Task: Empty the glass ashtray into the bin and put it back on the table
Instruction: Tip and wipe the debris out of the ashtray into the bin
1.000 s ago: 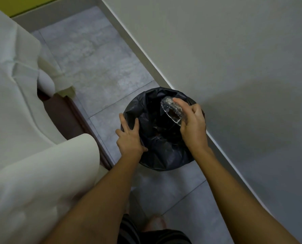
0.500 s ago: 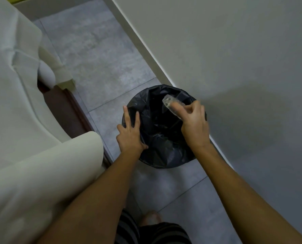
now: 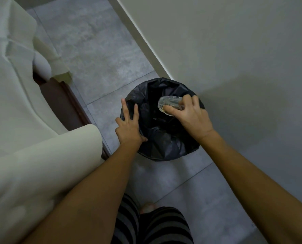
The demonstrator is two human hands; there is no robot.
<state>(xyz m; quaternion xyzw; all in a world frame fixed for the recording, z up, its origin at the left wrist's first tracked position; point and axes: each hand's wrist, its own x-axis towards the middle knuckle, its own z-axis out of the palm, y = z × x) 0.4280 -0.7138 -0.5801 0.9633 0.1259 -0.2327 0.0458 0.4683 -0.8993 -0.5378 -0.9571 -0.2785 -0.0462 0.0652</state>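
A round bin lined with a black bag (image 3: 164, 134) stands on the grey tiled floor against the wall. My right hand (image 3: 189, 115) holds the clear glass ashtray (image 3: 169, 103) turned over above the bin's far right side, fingers wrapped over its rim. My left hand (image 3: 129, 127) rests on the bin's left rim, fingers spread, thumb inside the bag's edge. The bin's inside is dark and I cannot make out what lies in it. No table is in view.
A bed with pale sheets (image 3: 23, 120) and a dark wooden frame (image 3: 62, 101) fills the left side. A plain wall (image 3: 234, 59) with a skirting board runs along the right. My striped shorts (image 3: 155, 226) and a foot show at the bottom.
My right hand has turned the ashtray from tilted on edge to nearly upside down over the bin. My left hand has stayed on the rim.
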